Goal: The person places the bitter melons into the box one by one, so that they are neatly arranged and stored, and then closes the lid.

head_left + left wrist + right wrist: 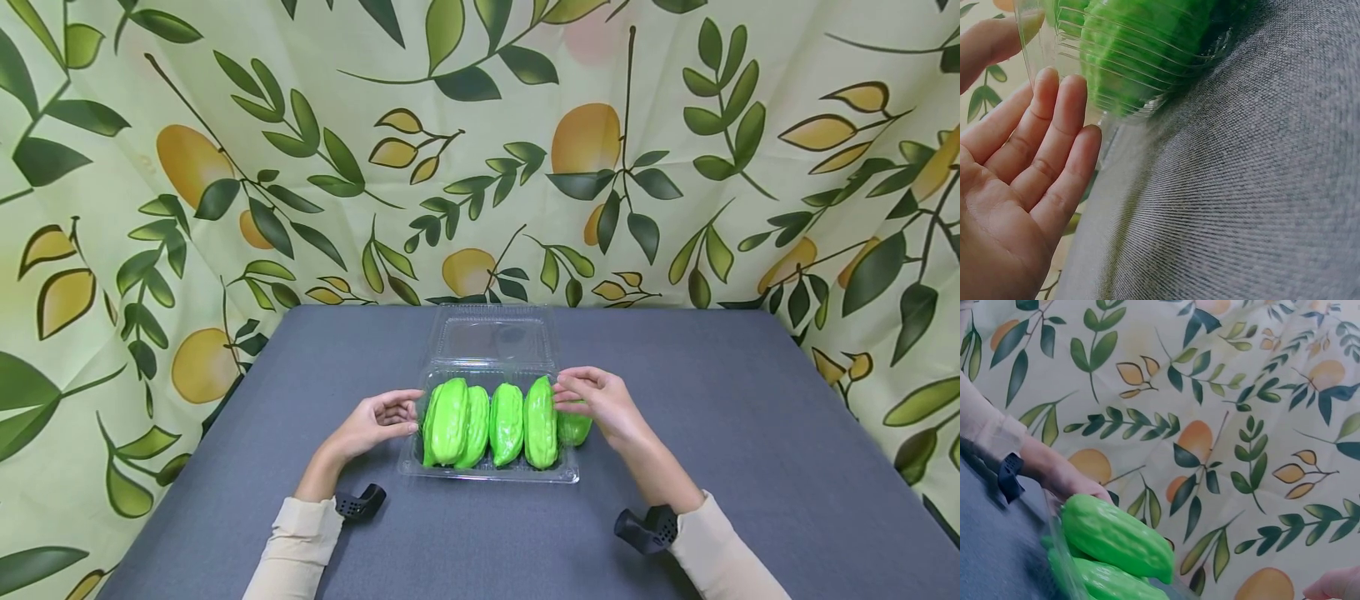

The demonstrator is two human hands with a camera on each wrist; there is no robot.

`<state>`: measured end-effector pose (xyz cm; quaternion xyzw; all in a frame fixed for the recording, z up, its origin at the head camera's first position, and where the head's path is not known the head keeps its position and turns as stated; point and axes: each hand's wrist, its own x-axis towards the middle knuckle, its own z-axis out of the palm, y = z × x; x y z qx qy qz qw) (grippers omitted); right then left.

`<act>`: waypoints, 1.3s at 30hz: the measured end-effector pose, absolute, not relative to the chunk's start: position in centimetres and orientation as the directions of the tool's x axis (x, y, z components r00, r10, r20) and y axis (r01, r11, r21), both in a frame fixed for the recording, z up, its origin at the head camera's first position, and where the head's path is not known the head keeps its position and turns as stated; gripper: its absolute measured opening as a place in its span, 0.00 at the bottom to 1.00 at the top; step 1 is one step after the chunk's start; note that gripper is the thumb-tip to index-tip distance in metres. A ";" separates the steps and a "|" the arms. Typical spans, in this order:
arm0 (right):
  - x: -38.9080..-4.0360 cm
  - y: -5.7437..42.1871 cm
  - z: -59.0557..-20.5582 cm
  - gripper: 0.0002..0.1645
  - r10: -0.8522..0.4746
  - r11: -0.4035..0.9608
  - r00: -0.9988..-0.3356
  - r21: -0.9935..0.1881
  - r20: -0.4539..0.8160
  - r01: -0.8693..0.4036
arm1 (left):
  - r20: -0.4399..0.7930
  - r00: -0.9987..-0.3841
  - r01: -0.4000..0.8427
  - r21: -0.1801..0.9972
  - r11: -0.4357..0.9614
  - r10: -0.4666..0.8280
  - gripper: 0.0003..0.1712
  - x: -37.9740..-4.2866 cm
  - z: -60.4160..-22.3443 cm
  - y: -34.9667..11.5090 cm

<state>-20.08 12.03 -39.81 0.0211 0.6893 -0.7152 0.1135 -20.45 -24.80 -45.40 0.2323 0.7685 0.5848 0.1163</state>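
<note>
The clear box (487,477) is sitting on the worktop (450,542) with its lid (491,335) opening out behind, and the green fruits (507,425) are lying side by side in it, a raised fruit (450,421) at the left resting over its neighbours. The left hand (371,425) is hanging beside the left wall, its fingers loosely bent and gripping nothing; I can't tell whether they're touching the plastic. The right hand (603,404) is hovering by the right rim, fingers relaxed, apparently holding nothing. Beneath it, the rightmost fruit (578,429) is showing past the edge; a brushing knuckle could be rolling it away. Uneven sideways pressure could be buckling the thin walls, and that raised fruit could be slipping or propping the lid.
</note>
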 end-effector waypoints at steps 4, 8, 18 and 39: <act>-20.3 12.7 -39.9 0.23 -0.107 -0.016 -0.978 -0.983 -0.178 0.181 | 0.098 -0.864 0.228 0.951 0.210 0.493 0.32 -20.5 -45.4 -24.8; -20.5 13.4 -40.0 0.23 -0.080 -0.009 -0.981 -0.984 -0.178 0.179 | 0.090 -0.868 0.221 0.951 0.217 0.489 0.32 -20.4 -45.4 -24.8; -21.0 15.3 -40.5 0.21 -0.009 0.059 -0.985 -0.984 -0.170 0.169 | 0.080 -0.870 0.207 0.955 0.213 0.487 0.32 -20.3 -45.1 -24.7; -22.9 18.3 -44.4 0.30 0.038 0.138 -0.970 -0.960 -0.242 0.245 | 0.090 -0.866 0.213 0.956 0.200 0.493 0.32 -20.2 -45.2 -24.6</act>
